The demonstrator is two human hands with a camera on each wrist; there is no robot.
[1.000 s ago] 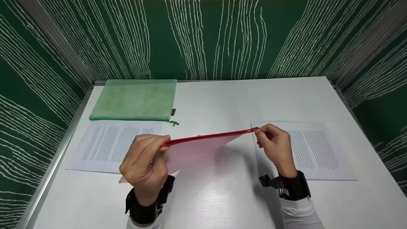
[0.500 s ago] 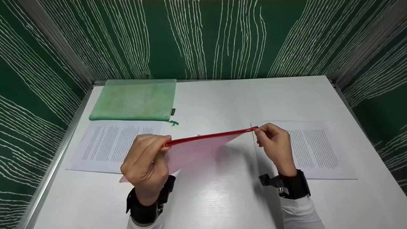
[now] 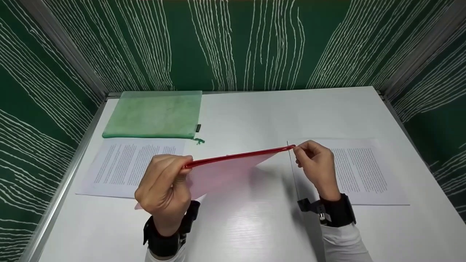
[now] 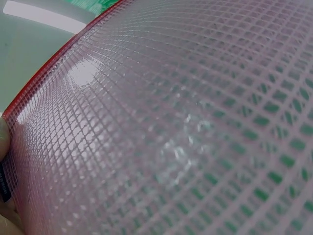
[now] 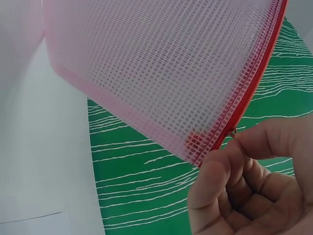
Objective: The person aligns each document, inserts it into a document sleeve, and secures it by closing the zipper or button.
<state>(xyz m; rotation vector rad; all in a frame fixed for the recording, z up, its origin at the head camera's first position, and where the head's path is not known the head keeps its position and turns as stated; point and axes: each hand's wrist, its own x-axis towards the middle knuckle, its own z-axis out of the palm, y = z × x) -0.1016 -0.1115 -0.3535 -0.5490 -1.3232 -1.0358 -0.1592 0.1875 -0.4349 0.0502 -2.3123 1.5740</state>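
Note:
A translucent pink mesh zip pouch (image 3: 225,174) is held up over the table, its red zipper edge (image 3: 236,155) stretched between both hands. My left hand (image 3: 164,193) pinches the left end of that edge. At the other end my right hand (image 3: 316,167) pinches the corner with thumb and finger. The right wrist view shows the thumb and finger at a small metal zip slider (image 5: 232,132), where the zipper looks closed. Mesh (image 4: 122,137) fills most of the left wrist view, with a dark tag (image 4: 4,183) beside the left fingers.
A green mesh zip pouch (image 3: 153,114) lies at the back left. Printed sheets (image 3: 120,167) lie in front of it, partly behind the left hand. More printed sheets (image 3: 360,174) lie at the right under the right hand. Green walls with white lines enclose the white table (image 3: 247,233).
Both hands keep their hold on the pink pouch. The left hand has shifted very slightly left, the right very slightly right; the rest looks the same.

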